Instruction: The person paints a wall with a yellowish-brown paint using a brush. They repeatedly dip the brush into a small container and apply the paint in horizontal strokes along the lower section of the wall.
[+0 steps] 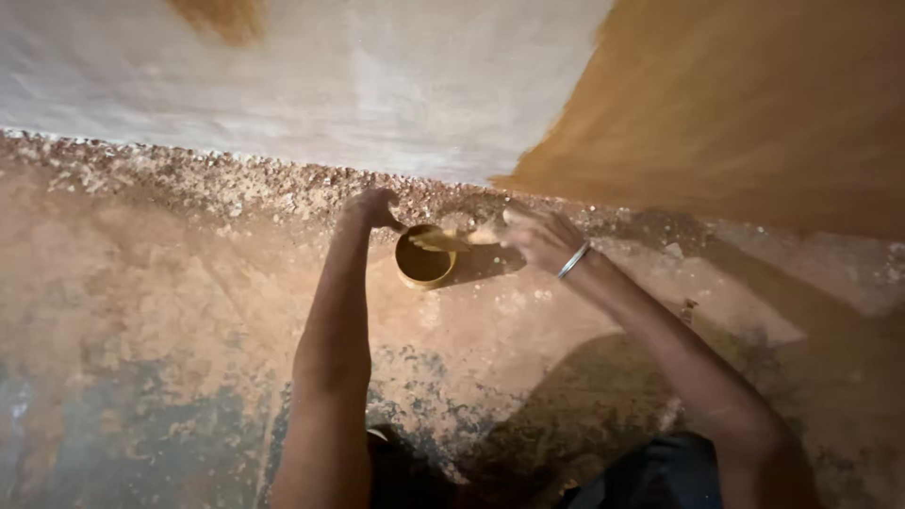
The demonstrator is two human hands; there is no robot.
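Head view shows our right hand [539, 238] closed around the handle of a paintbrush [443, 242], its bristles lying across the mouth of a small round paint pot [424, 256]. A metal bangle [573, 259] sits on that wrist. Our left hand [372, 207] rests at the pot's far-left rim, fingers curled; we cannot tell whether it grips the rim or only steadies it.

The pot stands on the floor [170, 311], close to the floor's far edge where it meets the wall [377, 85], and holds ochre paint of the same colour as the brush tip. A band of pale, gritty debris [189, 179] runs along that far edge, just behind the pot. Above it the wall is mostly white, with a broad ochre painted area [745, 113] on the right side and a small ochre patch [222, 17] near the upper left. The floor nearer to us is stained reddish brown, darker and mottled toward its near edge.

We judge the step in hand to be loading the brush at the pot. The next move would call for lifting the bristles clear without dripping while the pot stays upright.
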